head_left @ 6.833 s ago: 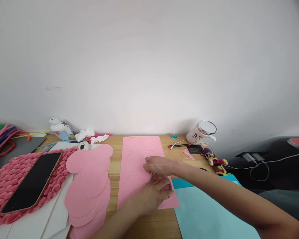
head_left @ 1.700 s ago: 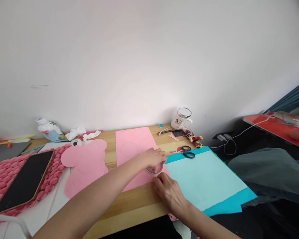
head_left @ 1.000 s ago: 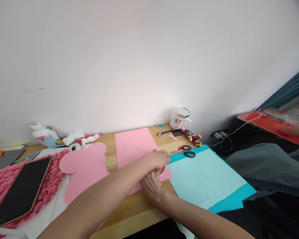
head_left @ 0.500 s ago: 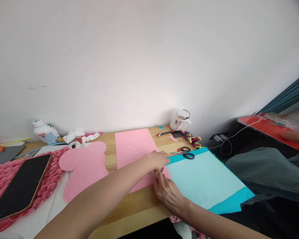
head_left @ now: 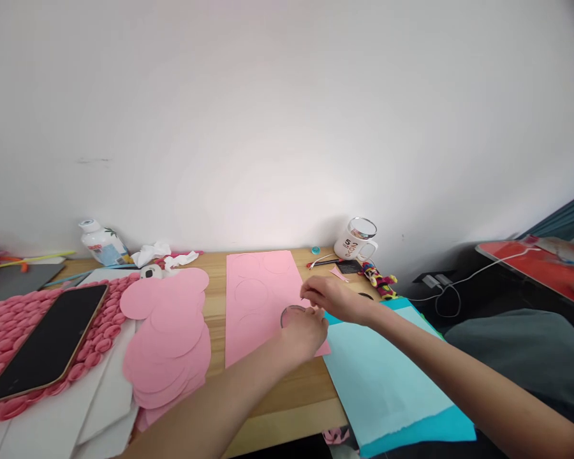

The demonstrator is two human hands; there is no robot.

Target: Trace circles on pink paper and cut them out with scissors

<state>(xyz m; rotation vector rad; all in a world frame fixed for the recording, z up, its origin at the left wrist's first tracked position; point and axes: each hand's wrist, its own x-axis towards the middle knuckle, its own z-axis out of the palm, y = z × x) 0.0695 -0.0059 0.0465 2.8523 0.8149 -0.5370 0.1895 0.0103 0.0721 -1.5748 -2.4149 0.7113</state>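
Observation:
A sheet of pink paper (head_left: pixel 249 344) with several drawn circle outlines lies on the wooden table. On its right part rests a clear round object with a dark rim (head_left: pixel 284 317), perhaps a lid. My left hand (head_left: pixel 305 333) holds this round object against the paper, covering its right side. My right hand (head_left: pixel 332 297) is over the far right edge of the rim, its fingers pinched together. Whatever they grip is hidden. Behind my right wrist, one black scissors handle (head_left: pixel 366 295) peeks out.
Cut pink paper circles (head_left: pixel 172 331) overlap in a pile on the left, beside a phone (head_left: pixel 48 338) on a pink woven piece (head_left: pixel 9 319). Light blue paper (head_left: pixel 387 376) lies right. A mug (head_left: pixel 356 241), small doll (head_left: pixel 380 280) and white bottle (head_left: pixel 104 243) stand near the wall.
My right hand has gone from the near side of the round object to its far right side. My left hand has shifted nearer to me. The view has turned slightly left.

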